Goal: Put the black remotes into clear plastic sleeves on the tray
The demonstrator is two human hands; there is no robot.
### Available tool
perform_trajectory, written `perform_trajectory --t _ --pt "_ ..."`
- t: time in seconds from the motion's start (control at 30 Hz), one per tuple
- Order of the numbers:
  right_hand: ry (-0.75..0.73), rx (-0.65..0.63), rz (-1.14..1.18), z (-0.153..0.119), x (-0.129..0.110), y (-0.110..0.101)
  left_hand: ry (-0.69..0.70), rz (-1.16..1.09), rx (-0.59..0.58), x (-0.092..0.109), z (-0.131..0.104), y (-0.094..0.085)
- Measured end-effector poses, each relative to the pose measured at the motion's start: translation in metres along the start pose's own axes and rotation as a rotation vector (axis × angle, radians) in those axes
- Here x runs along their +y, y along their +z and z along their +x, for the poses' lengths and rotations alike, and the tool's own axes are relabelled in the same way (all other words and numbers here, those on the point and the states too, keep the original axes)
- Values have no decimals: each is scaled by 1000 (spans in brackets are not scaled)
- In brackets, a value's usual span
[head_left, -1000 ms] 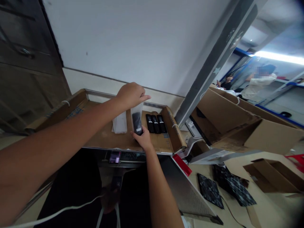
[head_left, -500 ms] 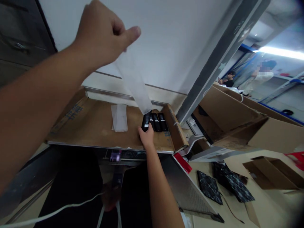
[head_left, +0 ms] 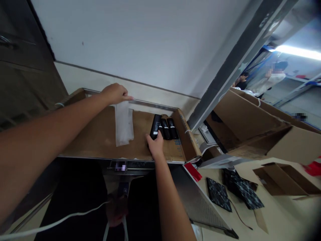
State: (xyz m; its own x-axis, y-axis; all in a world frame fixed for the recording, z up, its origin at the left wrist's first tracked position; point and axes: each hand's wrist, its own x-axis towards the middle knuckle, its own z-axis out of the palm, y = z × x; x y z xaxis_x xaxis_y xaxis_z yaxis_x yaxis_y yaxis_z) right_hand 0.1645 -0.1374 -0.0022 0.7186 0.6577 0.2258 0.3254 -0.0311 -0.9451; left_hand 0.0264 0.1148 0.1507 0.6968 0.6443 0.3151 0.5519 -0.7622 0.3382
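Note:
My left hand (head_left: 116, 94) is closed in a pinch on the upper end of a clear plastic sleeve (head_left: 121, 122). The sleeve hangs down in front of other flat sleeves (head_left: 130, 124) on the cardboard-lined tray (head_left: 97, 140). At the right part of the tray, my right hand (head_left: 155, 144) grips the lower end of a slim black container (head_left: 155, 124) with a small white label. That container leans slightly and its upper end is bare. Several similar black containers (head_left: 172, 128) lie beside it in a row, partly hidden by the held one.
A cardboard wall (head_left: 187, 135) bounds the tray on the right. A metal post (head_left: 230, 63) and a large open carton (head_left: 250, 124) stand beyond it. Black patterned packages (head_left: 219, 194) lie lower right. Two people are in the background. A white cable (head_left: 62, 221) crosses lower left.
My left hand has come down and left with the sleeve, whose lower end was at the black container's top and is now away from it. My right hand stays on the container.

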Motion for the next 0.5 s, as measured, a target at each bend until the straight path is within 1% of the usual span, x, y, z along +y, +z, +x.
perform_trajectory --t 0.13,0.23,0.33,0.4,0.5 --pt "-7 -1 9 0 2 1 75 154 -85 -2 15 13" --pt "-23 0 -4 0 3 1 130 281 -84 -6 28 23" --pt "-30 9 -16 0 4 0 156 351 -69 -16 31 42" --pt "-28 3 -14 0 4 -1 131 342 5 -21 26 55" --pt "-16 3 -19 0 4 -2 94 268 184 -19 7 67"
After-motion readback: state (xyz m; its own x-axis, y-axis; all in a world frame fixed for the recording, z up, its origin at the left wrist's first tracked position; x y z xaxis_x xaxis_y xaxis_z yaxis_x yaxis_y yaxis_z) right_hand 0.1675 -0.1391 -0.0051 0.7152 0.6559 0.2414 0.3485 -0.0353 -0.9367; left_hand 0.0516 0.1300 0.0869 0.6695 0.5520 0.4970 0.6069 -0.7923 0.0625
